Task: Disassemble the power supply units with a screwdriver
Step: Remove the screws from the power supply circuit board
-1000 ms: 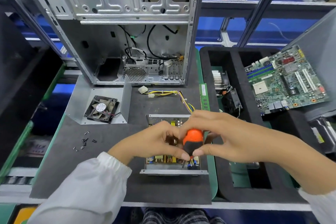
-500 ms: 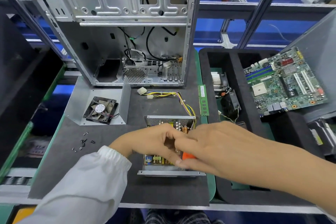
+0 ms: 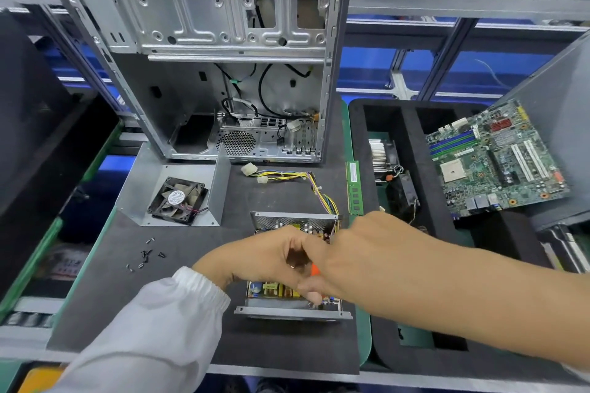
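Note:
The opened power supply unit (image 3: 295, 309), a grey metal tray with a circuit board inside, lies on the dark mat in front of me. Both hands are over it. My right hand (image 3: 360, 252) grips the orange-handled screwdriver (image 3: 315, 269), of which only a sliver of orange shows under the fingers. My left hand (image 3: 265, 260) has its fingers curled beside the screwdriver's handle; what they hold is hidden. The unit's yellow and black cable bundle (image 3: 293, 175) runs off behind it. The screwdriver's tip is hidden.
An empty computer case (image 3: 207, 80) stands upright behind the unit. The unit's cover with a fan (image 3: 178, 199) lies at the left, several loose screws (image 3: 145, 257) nearer me. A RAM stick (image 3: 354, 188) lies to the right. A black foam tray (image 3: 412, 357) holds a motherboard (image 3: 495, 159) and a heatsink (image 3: 381, 156).
My right hand has turned over the screwdriver, so the orange handle that stood in plain view is now nearly covered. My head has moved closer and lower over the unit.

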`<control>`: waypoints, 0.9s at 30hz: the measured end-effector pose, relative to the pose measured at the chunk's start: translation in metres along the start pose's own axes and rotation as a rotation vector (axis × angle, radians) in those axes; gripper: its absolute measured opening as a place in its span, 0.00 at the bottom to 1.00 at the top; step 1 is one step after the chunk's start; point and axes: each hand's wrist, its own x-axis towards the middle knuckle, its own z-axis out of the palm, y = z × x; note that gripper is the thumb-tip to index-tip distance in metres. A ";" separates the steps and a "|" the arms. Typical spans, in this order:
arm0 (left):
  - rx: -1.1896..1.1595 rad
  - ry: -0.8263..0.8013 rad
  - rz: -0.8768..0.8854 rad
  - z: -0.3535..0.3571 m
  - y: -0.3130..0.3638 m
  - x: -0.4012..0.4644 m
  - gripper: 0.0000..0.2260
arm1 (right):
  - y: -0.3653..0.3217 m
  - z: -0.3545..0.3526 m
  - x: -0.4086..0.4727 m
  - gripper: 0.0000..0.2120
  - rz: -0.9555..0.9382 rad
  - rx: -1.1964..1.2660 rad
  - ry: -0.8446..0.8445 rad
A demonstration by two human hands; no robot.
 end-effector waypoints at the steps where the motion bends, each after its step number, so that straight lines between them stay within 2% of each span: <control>1: -0.021 0.005 -0.003 0.002 0.001 0.000 0.25 | -0.001 0.007 -0.001 0.13 -0.024 0.050 -0.003; 4: 0.011 0.028 -0.019 0.005 0.009 -0.003 0.20 | 0.008 0.009 -0.002 0.24 -0.173 0.247 -0.044; 6: 0.121 -0.002 -0.005 0.007 0.010 -0.002 0.17 | 0.011 0.003 -0.003 0.25 -0.219 0.312 -0.083; 7: 0.150 -0.016 0.004 0.007 0.008 0.000 0.12 | 0.012 0.005 -0.004 0.26 -0.220 0.345 -0.117; 8: 0.186 -0.027 0.010 0.006 0.007 0.000 0.05 | 0.012 0.003 -0.005 0.26 -0.216 0.404 -0.149; 9: 0.197 -0.013 0.020 0.006 0.006 0.001 0.03 | 0.012 0.000 -0.005 0.21 -0.183 0.416 -0.177; 10: 0.213 -0.002 0.019 0.007 0.007 0.001 0.06 | 0.010 -0.005 -0.004 0.15 -0.116 0.405 -0.182; 11: 0.201 -0.013 0.036 0.007 0.007 0.001 0.06 | 0.008 -0.010 -0.003 0.19 -0.030 0.329 -0.150; 13: 0.183 -0.038 0.054 0.009 0.010 0.001 0.05 | 0.001 -0.011 0.000 0.33 0.069 0.119 -0.127; 14: 0.200 -0.049 0.065 0.010 0.013 0.000 0.06 | -0.005 -0.010 0.002 0.33 0.104 0.056 -0.154; 15: 0.214 -0.062 0.072 0.009 0.012 0.002 0.06 | -0.012 -0.008 0.003 0.29 0.126 0.028 -0.200; 16: 0.229 -0.080 0.085 0.010 0.014 0.002 0.04 | -0.016 -0.007 0.004 0.22 0.132 0.040 -0.245; 18: 0.228 -0.096 0.094 0.012 0.018 0.003 0.12 | -0.018 -0.008 0.001 0.12 0.125 0.113 -0.311; 19: 0.210 -0.122 0.077 0.011 0.018 0.004 0.15 | -0.017 -0.011 -0.002 0.14 0.121 0.167 -0.340; 22: 0.239 -0.150 0.056 0.009 0.021 0.007 0.11 | -0.012 -0.020 -0.008 0.25 0.092 0.337 -0.385; 24: 0.282 -0.152 0.064 0.008 0.023 0.008 0.06 | -0.010 -0.024 -0.010 0.22 0.130 0.378 -0.380; 25: 0.306 -0.131 0.080 0.007 0.024 0.009 0.05 | -0.010 -0.026 -0.011 0.22 0.177 0.364 -0.332; 27: 0.309 -0.142 0.103 0.006 0.023 0.011 0.05 | -0.013 -0.025 -0.007 0.28 0.268 0.200 -0.254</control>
